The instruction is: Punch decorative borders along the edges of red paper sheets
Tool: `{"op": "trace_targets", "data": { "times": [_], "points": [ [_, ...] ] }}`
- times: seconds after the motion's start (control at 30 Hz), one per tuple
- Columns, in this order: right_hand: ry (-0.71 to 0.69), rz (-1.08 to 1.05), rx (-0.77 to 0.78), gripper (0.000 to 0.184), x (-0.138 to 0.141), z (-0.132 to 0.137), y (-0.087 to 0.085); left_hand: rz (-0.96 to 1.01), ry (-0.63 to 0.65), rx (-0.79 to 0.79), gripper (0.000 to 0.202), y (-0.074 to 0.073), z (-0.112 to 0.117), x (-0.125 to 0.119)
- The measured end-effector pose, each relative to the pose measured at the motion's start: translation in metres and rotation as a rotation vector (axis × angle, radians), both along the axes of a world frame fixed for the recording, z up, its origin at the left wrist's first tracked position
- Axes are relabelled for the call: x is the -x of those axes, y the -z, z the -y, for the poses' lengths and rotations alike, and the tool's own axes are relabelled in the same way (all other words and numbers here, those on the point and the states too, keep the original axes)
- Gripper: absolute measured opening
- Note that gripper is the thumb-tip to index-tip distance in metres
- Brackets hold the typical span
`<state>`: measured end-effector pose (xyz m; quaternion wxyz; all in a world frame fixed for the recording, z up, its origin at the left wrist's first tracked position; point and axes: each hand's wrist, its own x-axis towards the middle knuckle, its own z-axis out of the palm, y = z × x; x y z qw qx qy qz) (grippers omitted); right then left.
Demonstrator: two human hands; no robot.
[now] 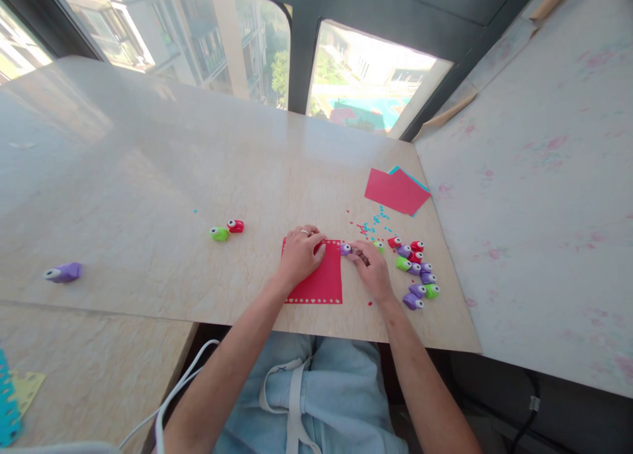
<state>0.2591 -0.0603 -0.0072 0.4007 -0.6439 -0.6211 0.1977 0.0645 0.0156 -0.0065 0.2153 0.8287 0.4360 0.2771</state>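
A red paper sheet (321,283) with a punched heart border along its near edge lies on the marble table (148,177) in front of me. My left hand (300,253) rests fingers down on the sheet's far left corner, a ring on one finger. My right hand (370,267) is curled around a small purple punch (345,248) at the sheet's far right corner. The punch's front end pokes out past my fingers.
Several purple, green and red punches (418,273) cluster right of my right hand. A green and a red punch (226,230) sit to the left, a purple one (63,272) far left. Red and blue sheets (395,190) and paper confetti (373,223) lie beyond.
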Motion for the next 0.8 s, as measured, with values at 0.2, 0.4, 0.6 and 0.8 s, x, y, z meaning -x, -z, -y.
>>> {"op": "trace_targets", "data": {
  "times": [0.2,0.4,0.6,0.8],
  "points": [
    [-0.005,-0.020,-0.017,0.020,-0.0009,0.0007,0.0018,0.019,0.000,-0.010,0.017,-0.0005,-0.0011,0.0004],
    [-0.014,-0.005,-0.034,0.021,-0.0005,0.0032,0.0026,0.029,-0.005,-0.027,0.016,0.0005,-0.0025,0.0021],
    [-0.038,0.024,0.032,0.033,0.0013,0.0047,0.0016,0.030,-0.007,-0.025,0.017,0.0011,-0.0033,0.0032],
    [-0.053,0.093,0.016,0.031,-0.0001,-0.0003,0.0043,0.052,-0.007,-0.024,0.017,0.0020,-0.0041,0.0037]
  ]
}}
